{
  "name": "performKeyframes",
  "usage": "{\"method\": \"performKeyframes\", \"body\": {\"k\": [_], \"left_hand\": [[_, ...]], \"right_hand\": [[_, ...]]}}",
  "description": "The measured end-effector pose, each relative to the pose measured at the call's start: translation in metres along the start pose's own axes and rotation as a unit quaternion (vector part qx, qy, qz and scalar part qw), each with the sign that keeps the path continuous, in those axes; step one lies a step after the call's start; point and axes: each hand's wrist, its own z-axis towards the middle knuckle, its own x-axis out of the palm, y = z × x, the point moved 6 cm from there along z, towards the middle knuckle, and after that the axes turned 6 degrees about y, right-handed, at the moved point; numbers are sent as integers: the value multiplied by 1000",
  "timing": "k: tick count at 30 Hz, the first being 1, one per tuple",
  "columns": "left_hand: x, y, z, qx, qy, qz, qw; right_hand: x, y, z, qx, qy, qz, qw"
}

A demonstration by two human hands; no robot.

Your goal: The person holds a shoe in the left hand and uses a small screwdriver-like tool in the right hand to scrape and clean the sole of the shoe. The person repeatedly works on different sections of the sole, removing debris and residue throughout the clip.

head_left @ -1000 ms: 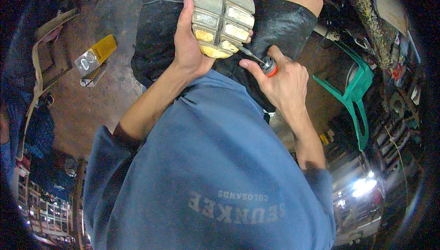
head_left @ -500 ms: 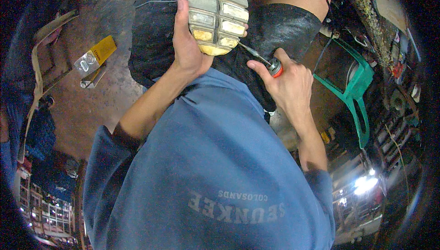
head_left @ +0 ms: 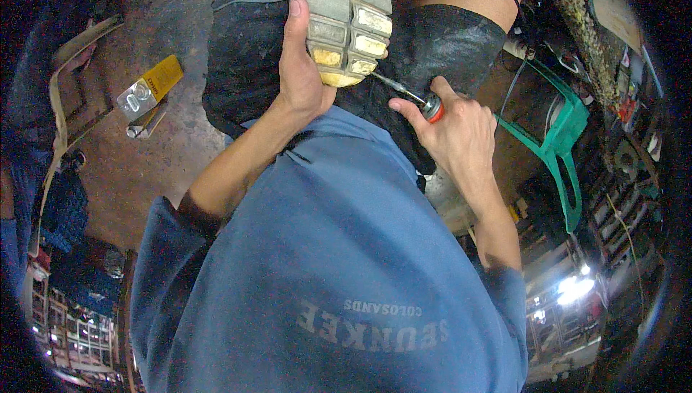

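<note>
A shoe is turned with its pale, blocky sole toward me, its heel end yellowish and closest to my body. My left hand wraps round the heel end from the left, thumb along the sole's left edge. Fingertips show at the sole's right side. In my right hand is an awl with a thin metal shaft and a dark and red handle. Its tip reaches the sole's right edge near the heel; whether it has gone in, I cannot tell. The shoe's upper is mostly hidden behind the sole.
My lap in black shorts lies under the shoe. On the brown floor to the left is a yellow and silver box. A green plastic frame stands at right, beside a rough post. A curved pale edge borders the left.
The shoe and my left hand have shifted slightly to the right. My right hand stays almost in place, and the awl's tip is still at the sole's edge.
</note>
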Motion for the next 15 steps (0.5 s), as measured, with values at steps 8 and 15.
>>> {"method": "performKeyframes", "body": {"k": [8,15], "left_hand": [[0,0,0,0,-8,1,1000],[0,0,1,3,1,17,1000]], "right_hand": [[-2,0,0,24,-33,-10,999],[-2,0,0,15,-27,-11,999]]}}
